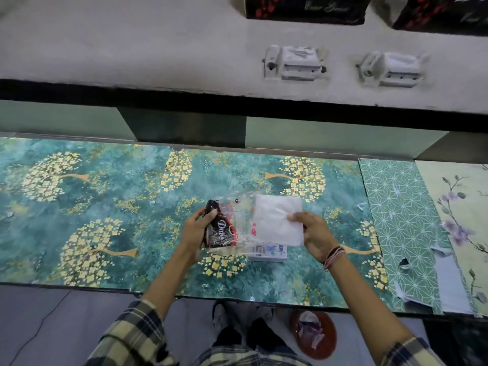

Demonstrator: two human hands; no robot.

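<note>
My left hand (196,231) grips the dark printed end of a clear plastic packet (224,231) with a black and red label. My right hand (314,233) pinches the right edge of a folded white cloth piece (277,220), which lies partly inside the packet's open mouth. Both are held just above the table (105,207) with its teal and gold floral cover. Under the packet lies a small white card or box (269,253), partly hidden.
Two white devices (295,63) (390,70) sit on the grey ledge behind. Dark printed boxes (303,6) stand at the top. Patterned sheets (404,220) cover the table's right end. A red bin (314,335) with scraps stands on the floor near my feet.
</note>
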